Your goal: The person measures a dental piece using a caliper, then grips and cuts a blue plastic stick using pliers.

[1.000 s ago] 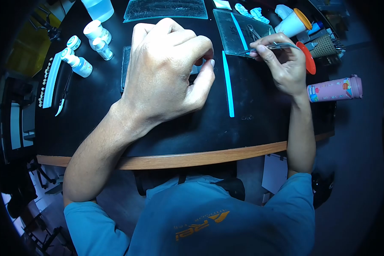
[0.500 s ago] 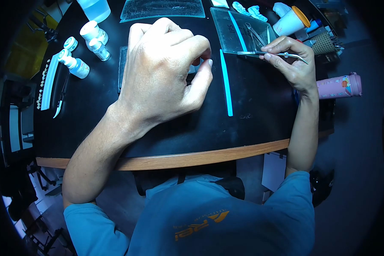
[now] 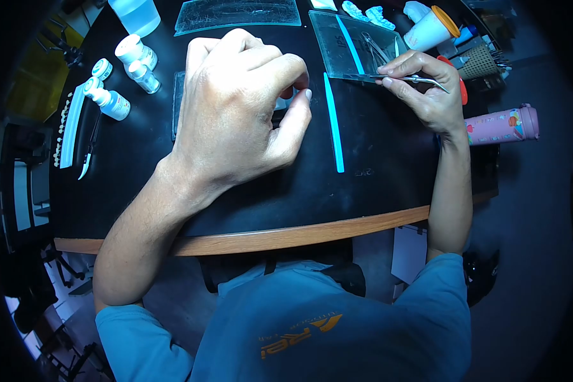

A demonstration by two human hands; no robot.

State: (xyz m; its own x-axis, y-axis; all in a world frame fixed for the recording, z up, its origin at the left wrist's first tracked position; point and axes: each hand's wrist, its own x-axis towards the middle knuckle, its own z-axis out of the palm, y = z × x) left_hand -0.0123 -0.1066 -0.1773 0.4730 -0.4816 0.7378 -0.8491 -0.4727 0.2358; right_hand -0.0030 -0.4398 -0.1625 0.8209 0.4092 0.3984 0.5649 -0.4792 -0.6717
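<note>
My left hand is raised large in the middle of the view, its fingers curled and the thumb close to the index finger. Whatever they pinch is hidden behind the hand. In my right hand is a slim metal tool with a bent end, gripped between thumb and fingers. Its far tip reaches over the lower edge of a glass slab. On that slab lie metal tweezers and a blue-white strip. A longer pale blue strip lies between my hands.
White-capped bottles and a jar stand left, beside a row of tooth-shaped shade tabs and a knife-like tool. A second glass plate is at the back. A cup and pink flask are right.
The view has shifted slightly. My right hand and its tool have moved a little left, and a red object shows behind the hand. My left hand keeps the same curled pose.
</note>
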